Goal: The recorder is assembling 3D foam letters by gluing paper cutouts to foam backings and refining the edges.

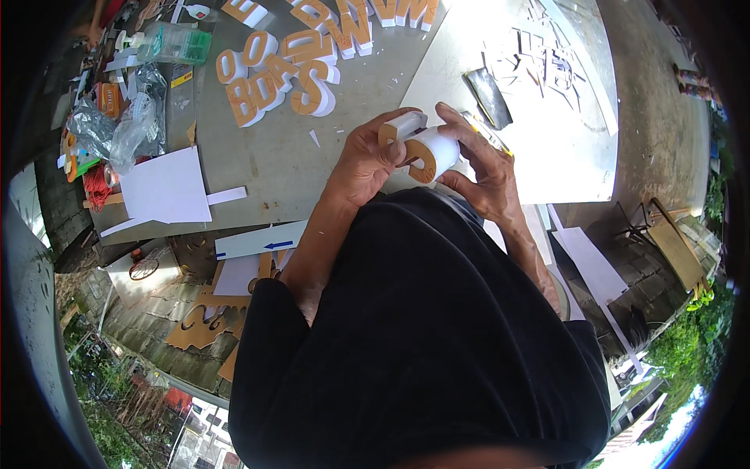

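Observation:
Close in front of my chest I hold a curved block letter (428,150) with a brown face and white side walls. My left hand (369,159) grips its left part, the thumb pressed against the brown face. On the other side my right hand (483,166) has its fingers and thumb bent around the white wall. A slim yellow-and-dark tool (488,134) shows just behind my right fingers; whether it lies on the table or touches them I cannot tell. Beyond my hands, several more block letters (269,84) of the same make stand on the grey table (289,176).
A white sheet (574,160) covers the table's right side, with a dark flat piece (490,98) and dark thin offcuts (539,62) on it. At left are a clear bottle (173,43), crumpled plastic bags (129,125), white board (166,187) and red cord (97,187). A chair (672,246) stands at right.

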Motion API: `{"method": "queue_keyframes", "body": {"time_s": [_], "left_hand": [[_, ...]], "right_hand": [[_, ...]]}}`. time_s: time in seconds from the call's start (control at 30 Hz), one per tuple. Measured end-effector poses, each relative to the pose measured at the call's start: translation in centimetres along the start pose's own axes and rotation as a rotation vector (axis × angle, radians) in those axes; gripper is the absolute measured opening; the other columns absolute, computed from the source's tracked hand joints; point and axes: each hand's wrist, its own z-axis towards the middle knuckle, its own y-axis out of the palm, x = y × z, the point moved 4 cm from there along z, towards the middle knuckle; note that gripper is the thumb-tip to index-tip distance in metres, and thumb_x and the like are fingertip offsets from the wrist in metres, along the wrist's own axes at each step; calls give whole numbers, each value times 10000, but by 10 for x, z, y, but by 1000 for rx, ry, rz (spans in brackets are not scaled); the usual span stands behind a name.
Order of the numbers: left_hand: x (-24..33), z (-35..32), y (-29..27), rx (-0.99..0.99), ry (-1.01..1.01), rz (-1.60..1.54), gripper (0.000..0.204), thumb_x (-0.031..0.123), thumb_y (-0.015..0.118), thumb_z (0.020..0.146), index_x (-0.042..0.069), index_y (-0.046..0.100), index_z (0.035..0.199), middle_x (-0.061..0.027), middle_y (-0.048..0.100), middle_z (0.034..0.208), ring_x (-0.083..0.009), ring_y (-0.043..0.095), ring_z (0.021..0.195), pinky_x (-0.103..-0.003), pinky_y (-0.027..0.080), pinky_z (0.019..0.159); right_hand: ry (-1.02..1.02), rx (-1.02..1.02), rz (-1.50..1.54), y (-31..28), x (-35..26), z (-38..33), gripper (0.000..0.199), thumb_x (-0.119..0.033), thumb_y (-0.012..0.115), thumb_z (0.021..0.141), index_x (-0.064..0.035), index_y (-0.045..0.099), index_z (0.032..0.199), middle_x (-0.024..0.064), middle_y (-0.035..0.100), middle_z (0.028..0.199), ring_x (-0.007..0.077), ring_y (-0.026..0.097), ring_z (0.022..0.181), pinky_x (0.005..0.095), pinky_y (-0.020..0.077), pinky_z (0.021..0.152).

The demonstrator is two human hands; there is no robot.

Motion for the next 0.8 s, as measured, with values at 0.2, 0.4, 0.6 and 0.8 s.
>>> {"method": "queue_keyframes", "body": {"time_s": [0.2,0.4,0.6,0.8], "left_hand": [[19,-9,12,248,259,449,645,122,853,766,-42,531,1299,-148,618,1189,-226,606,1131,-359,516,982],[17,-14,30,219,255,505,737,142,842,771,-41,469,1380,-175,583,1266,-245,564,1193,-377,447,1043],[25,-13,19,-168,162,332,888,225,860,750,-13,385,1461,-188,529,1343,-269,539,1247,-424,478,1043],[29,-19,9,-350,-6,467,698,186,790,799,57,493,1417,-132,545,1368,-266,547,1262,-406,503,1029]], "right_hand": [[136,84,122,-3,-7,-4,700,-269,848,748,-15,546,1326,196,599,1304,322,584,1219,468,545,966],[256,63,35,-3,-7,-3,649,-347,784,837,15,552,1323,232,682,1098,306,688,1021,408,585,850],[386,55,236,-12,0,-16,601,-335,762,859,-1,573,1321,241,688,1090,326,691,1029,418,578,858],[294,-75,235,-13,1,-22,492,-258,739,868,-52,618,1298,203,687,1134,321,705,987,422,587,870]]}}
